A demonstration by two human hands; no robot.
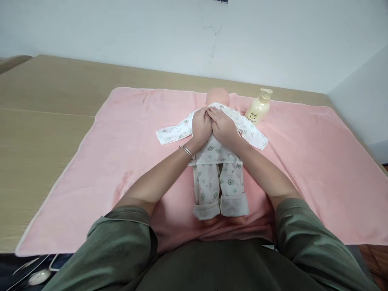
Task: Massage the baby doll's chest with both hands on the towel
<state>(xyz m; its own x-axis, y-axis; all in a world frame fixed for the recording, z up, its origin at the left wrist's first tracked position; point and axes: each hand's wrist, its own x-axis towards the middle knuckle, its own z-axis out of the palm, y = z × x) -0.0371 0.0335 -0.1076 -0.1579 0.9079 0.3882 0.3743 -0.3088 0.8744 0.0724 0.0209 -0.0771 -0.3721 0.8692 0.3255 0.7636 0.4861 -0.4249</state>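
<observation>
Pink cloth [303,169] lies beneath the doll [217,97]; I see my left hand [202,126] and right hand [223,126] cupped together on its chest, fingertips meeting, with the pump bottle [257,108] right of its head.

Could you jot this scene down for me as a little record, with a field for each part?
Left hand: bangles at the wrist, on the doll's chest area
Right hand: beside the left, touching it
Doll: lying between the forearms, feet toward the person
Doll's clothes: patterned white top, sleeves spread; matching trousers, cuffs turned up
Bottle: pale yellow, pump top, near the sleeve on the right
Surface: pink blanket over a wooden table
Behind: pale wall
</observation>
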